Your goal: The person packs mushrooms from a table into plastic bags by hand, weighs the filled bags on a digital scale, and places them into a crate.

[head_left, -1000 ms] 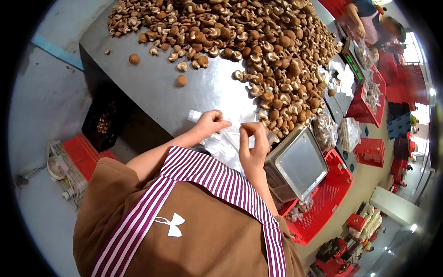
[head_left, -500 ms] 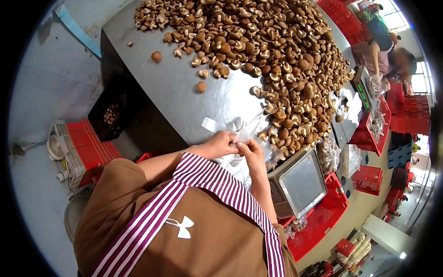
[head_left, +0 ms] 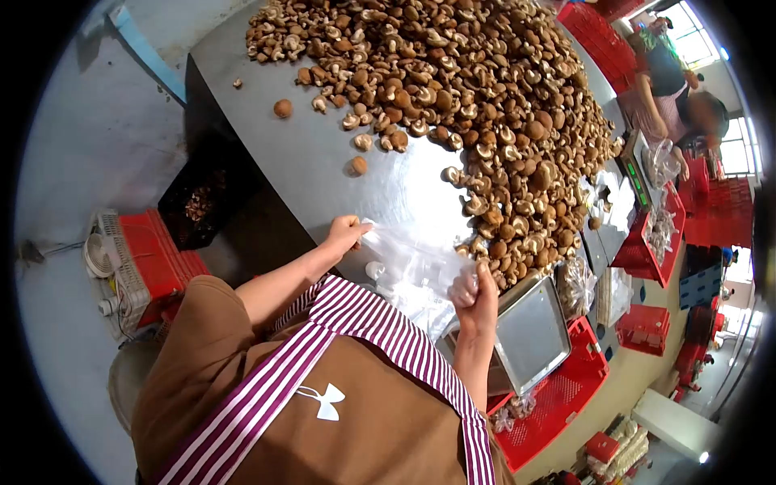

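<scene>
A clear plastic bag [head_left: 416,257] is stretched between my two hands at the near edge of the metal table [head_left: 303,174]. My left hand [head_left: 347,234] pinches one end of it. On the other side, my right hand [head_left: 477,293] grips the opposite end, with its fingers partly behind the plastic. More white, shiny plastic lies beneath the bag, close to my apron. Beyond my hands spreads a large heap of brown mushrooms [head_left: 453,89], and a few loose ones lie apart from it on the left.
Right of my right hand stands a scale with a metal pan [head_left: 529,331], beside a red crate [head_left: 554,396] holding filled bags. A dark crate [head_left: 194,194] sits below the table at left. Across the table, another person [head_left: 663,81] handles a bag near a second scale [head_left: 636,174].
My hands were close together on the plastic and have moved apart, the left one leftward and the right one rightward and down. The bag is now spread wide between them.
</scene>
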A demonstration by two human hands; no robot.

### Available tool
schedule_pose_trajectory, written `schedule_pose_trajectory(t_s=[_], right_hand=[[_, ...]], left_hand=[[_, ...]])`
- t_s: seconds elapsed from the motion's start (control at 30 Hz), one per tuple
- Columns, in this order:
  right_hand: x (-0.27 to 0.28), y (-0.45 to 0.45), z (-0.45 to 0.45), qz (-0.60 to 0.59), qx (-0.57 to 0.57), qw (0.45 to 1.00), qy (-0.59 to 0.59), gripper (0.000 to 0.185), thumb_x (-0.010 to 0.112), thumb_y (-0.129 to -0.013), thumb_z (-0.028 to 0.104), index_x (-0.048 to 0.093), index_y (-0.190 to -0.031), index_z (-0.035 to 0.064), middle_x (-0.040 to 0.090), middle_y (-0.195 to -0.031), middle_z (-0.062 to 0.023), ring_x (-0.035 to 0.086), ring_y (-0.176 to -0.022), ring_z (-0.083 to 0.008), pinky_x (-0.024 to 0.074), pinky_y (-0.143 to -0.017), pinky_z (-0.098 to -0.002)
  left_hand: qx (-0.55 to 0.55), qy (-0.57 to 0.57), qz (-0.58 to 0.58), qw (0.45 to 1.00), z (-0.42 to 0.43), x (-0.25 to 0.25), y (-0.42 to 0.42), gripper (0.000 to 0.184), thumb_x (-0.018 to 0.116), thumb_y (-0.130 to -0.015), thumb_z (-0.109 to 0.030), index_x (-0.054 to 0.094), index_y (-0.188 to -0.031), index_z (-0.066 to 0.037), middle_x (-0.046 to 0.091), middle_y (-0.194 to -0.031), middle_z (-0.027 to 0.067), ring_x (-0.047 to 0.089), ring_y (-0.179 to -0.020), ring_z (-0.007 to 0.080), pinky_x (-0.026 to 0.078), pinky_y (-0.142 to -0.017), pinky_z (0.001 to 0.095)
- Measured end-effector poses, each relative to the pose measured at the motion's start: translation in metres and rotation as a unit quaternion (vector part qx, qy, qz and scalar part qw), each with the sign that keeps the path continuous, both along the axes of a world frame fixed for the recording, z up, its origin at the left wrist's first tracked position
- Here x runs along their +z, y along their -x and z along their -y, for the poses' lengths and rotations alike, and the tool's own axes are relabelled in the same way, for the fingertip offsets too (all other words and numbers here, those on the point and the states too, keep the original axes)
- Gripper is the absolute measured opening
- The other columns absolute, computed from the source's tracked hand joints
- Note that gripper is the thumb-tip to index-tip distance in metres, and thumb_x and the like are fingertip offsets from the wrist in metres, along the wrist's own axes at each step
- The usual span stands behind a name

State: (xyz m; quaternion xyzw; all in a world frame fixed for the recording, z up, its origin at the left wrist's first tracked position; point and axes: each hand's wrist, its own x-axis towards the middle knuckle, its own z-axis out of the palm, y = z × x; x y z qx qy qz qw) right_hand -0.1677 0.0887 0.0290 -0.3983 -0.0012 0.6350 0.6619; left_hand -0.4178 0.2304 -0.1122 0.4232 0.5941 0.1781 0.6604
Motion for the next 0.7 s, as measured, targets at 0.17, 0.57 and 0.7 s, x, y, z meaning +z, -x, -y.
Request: schedule_pose_trajectory(t_s=[0.17,0.57,0.7], right_hand=[[-0.009,-0.010,0.005,0.122,0.001,0.988,0.091,0.021,0.056,-0.099,0.022,0.045,-0.083,0.0132,0.037,-0.061,0.0038,0.030,-0.046,-0.0070,0.0220,-0.041,-0.0239],[-0.029,-0.006,-0.008,0.135,0.016,0.972,0.194,0.012,0.059,-0.097,0.021,0.052,-0.089,0.0134,0.048,-0.067,0.0024,0.045,-0.054,-0.0096,0.0320,-0.045,-0.0235],[-0.035,-0.011,-0.010,0.122,0.014,0.966,0.226,0.012,0.058,-0.097,0.019,0.053,-0.088,0.0123,0.048,-0.067,0.0025,0.045,-0.054,-0.0097,0.0338,-0.046,-0.0243]], left_hand=[[-0.229,-0.024,0.000,0.973,-0.013,-0.014,0.017,0.032,0.077,-0.082,-0.031,0.061,-0.094,-0.005,0.064,-0.086,0.0055,0.062,-0.078,0.0158,0.053,-0.070,0.0313],[-0.080,-0.379,-0.164,0.907,-0.252,0.055,-0.054,0.071,0.070,-0.081,-0.045,0.049,-0.136,-0.006,0.047,-0.139,0.0161,0.044,-0.131,0.0325,0.038,-0.107,0.0431],[-0.113,-0.380,-0.284,0.873,-0.329,0.031,-0.095,0.078,0.069,-0.082,-0.050,0.043,-0.145,-0.010,0.041,-0.148,0.0148,0.033,-0.139,0.0335,0.028,-0.115,0.0443]])
